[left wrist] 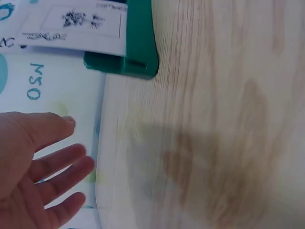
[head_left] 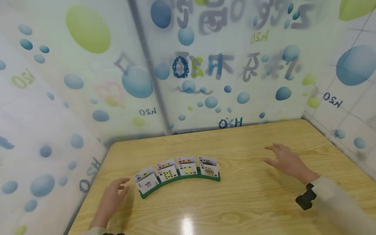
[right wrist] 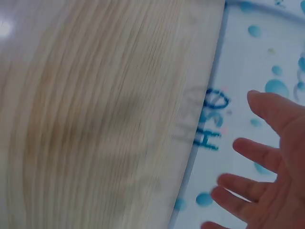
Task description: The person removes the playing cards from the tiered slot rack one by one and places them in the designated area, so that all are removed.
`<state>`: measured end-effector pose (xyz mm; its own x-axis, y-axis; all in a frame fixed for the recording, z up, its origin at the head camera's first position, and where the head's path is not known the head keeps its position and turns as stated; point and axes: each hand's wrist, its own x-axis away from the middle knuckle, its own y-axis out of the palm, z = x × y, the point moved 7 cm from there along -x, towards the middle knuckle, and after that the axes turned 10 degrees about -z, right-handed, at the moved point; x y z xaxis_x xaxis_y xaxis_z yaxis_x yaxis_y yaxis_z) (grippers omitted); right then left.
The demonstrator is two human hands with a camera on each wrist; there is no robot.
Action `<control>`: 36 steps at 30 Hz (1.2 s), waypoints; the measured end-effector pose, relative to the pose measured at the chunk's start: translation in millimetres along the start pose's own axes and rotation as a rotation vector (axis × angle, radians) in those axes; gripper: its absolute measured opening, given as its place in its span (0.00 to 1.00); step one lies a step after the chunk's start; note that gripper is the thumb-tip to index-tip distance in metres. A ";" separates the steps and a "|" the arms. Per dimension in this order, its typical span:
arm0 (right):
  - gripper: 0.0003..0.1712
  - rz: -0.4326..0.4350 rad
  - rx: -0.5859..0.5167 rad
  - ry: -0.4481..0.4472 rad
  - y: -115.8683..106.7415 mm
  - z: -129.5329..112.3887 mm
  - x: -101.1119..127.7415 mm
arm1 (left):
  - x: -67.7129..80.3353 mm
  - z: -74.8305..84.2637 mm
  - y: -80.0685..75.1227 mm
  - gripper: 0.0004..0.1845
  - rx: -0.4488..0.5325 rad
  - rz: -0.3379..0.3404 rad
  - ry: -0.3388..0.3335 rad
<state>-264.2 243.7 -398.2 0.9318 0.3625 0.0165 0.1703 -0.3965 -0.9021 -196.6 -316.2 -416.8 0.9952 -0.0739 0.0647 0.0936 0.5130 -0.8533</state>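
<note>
A curved green card holder [head_left: 182, 178] lies on the table with playing cards standing in it in two rows. In the front row are a joker-like card [head_left: 148, 183], a ten [head_left: 168, 174], a four [head_left: 186, 169] and a king [head_left: 209, 170]; behind them show a five [head_left: 165, 164], a seven [head_left: 186, 160] and another king [head_left: 207, 160]. My left hand [head_left: 113, 197] hovers just left of the holder's end, fingers loosely spread, holding nothing. In the left wrist view the holder's end [left wrist: 140, 59] is apart from the fingers. Over the table's right side, my right hand [head_left: 289, 163] is empty, its fingers extended.
The wooden table [head_left: 249, 202] has rounded far corners. Walls covered in a bubble-patterned sheet [head_left: 205, 91] stand close behind it and at both sides. A black strap device [head_left: 306, 196] is worn on the right wrist.
</note>
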 end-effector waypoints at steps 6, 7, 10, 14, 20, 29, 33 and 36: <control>0.29 -0.140 -0.166 -0.050 27.4 -34.6 -1.2 | 14.3 5.0 16.7 0.17 0.160 -0.094 -0.067; 0.28 -0.150 -0.184 -0.062 31.5 -40.7 -2.5 | 16.0 5.2 19.7 0.18 0.184 -0.106 -0.080; 0.24 -0.171 -0.242 -0.093 43.6 -58.1 -7.3 | 20.2 5.7 27.6 0.19 0.240 -0.112 -0.091; 0.21 -0.163 -0.290 -0.135 57.5 -80.1 -13.0 | 21.2 6.8 35.4 0.22 0.252 -0.063 -0.056; 0.18 -0.128 -0.350 -0.220 73.8 -104.4 -22.6 | 19.2 6.2 44.1 0.24 0.286 -0.030 -0.058; 0.10 -0.094 -0.394 -0.251 89.4 -113.8 -36.1 | 10.0 2.1 48.6 0.19 0.317 -0.034 -0.138; 0.09 -0.101 -0.403 -0.247 90.1 -116.1 -37.6 | 6.0 2.4 49.0 0.16 0.335 -0.037 -0.150; 0.07 -0.107 -0.396 -0.251 90.7 -116.8 -39.3 | 3.9 3.4 48.2 0.16 0.325 -0.041 -0.148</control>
<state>-248.0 94.9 -430.3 0.8046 0.5919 -0.0482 0.4152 -0.6188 -0.6669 -188.1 -288.9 -455.9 0.9818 0.0127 0.1897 0.1141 0.7590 -0.6410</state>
